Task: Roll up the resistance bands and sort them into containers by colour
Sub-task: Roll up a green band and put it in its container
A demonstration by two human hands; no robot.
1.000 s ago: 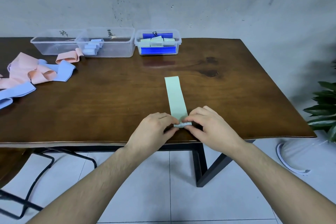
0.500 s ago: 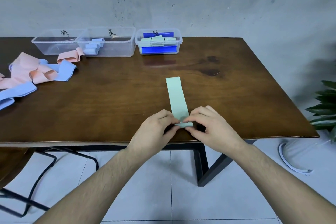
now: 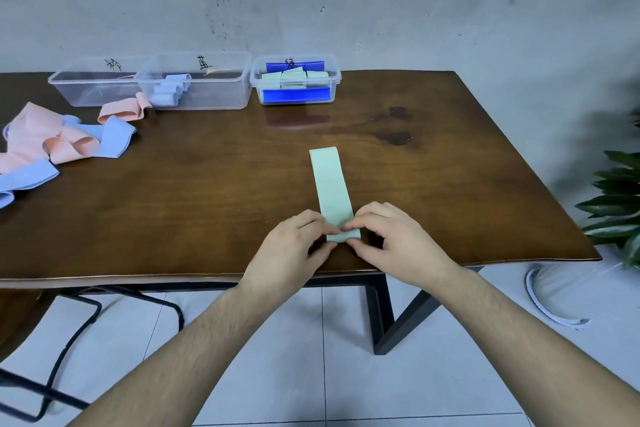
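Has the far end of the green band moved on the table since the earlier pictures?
No. The green band end keeps its gap from the dark knot.

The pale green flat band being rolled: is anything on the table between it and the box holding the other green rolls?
Nothing visible: bare wooden table lies between the pale green band and the clear plastic box of green rolls.

Pale green band [image 3: 330, 184], brown table [image 3: 207, 191]

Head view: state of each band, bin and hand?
Green band: flat, near end rolled.
Left hand: pinches the roll.
Right hand: pinches the roll.
Pink and blue bands: loose, unrolled.
Left bin: open, looks empty.
Middle bin: open, holds blue rolls.
Right bin: open, holds green rolls.
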